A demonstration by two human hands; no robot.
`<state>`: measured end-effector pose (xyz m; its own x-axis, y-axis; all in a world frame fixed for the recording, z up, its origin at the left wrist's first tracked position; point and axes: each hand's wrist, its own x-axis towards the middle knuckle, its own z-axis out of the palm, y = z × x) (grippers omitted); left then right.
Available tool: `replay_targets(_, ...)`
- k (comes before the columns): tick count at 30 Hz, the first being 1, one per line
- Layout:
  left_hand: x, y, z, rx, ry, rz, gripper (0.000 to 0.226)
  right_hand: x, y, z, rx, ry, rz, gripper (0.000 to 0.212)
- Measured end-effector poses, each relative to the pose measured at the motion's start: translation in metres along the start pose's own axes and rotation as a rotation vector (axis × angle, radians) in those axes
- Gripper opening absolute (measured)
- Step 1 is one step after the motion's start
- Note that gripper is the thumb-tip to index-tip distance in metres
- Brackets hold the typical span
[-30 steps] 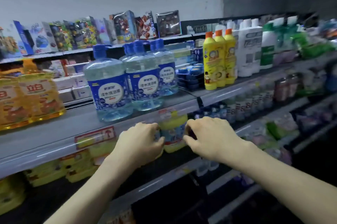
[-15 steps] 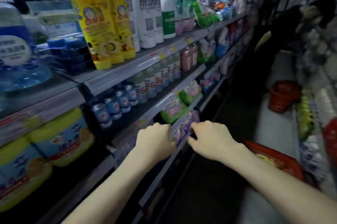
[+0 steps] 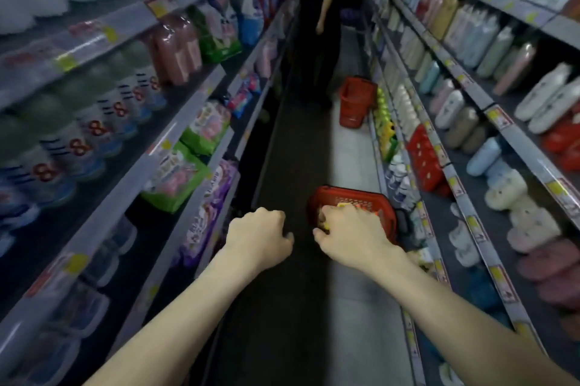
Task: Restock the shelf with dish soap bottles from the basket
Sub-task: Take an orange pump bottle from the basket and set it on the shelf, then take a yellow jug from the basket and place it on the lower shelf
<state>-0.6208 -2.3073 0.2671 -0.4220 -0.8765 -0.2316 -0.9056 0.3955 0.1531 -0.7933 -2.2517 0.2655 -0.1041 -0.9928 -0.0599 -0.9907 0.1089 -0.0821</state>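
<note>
A red basket (image 3: 381,206) sits on the aisle floor ahead, close to the right-hand shelving. Yellow and orange bottle tops (image 3: 346,205) show inside it; the rest of its load is hidden behind my right hand. My right hand (image 3: 351,238) is stretched forward with curled fingers and lies over the basket in the view; nothing shows in its grip. My left hand (image 3: 259,238) hangs beside it over the dark floor, loosely fisted and empty. The shelf with the yellow dish soap bottles is out of view.
Stocked shelves line both sides of a narrow aisle: bottles and packets on the left shelving (image 3: 185,125), bottles and slippers on the right shelving (image 3: 470,206). A second red basket (image 3: 356,103) stands farther down. A person in dark clothes (image 3: 323,8) stands at the aisle's far end.
My view has swung right, from the shelf front to along the aisle and down. The floor basket is now under my right hand. Both hands keep the same curled pose.
</note>
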Motion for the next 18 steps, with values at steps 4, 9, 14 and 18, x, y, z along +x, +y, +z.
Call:
replay_targets(4,0.052,0.033,0.029,0.015,-0.082,0.049,0.052,0.017,0.048,0.03,0.021,-0.086,0.105,0.038)
replay_targets(9,0.123,0.076,0.068,0.013,-0.205,0.07,0.05,0.053,0.118,0.068,0.061,-0.191,0.191,0.038)
replay_targets(14,0.192,0.119,0.094,0.01,-0.29,0.039,0.047,0.094,0.187,0.095,0.097,-0.273,0.224,0.038)
replay_targets(18,0.236,0.151,0.118,-0.036,-0.342,0.032,0.043,0.124,0.23,0.114,0.118,-0.302,0.236,0.04)
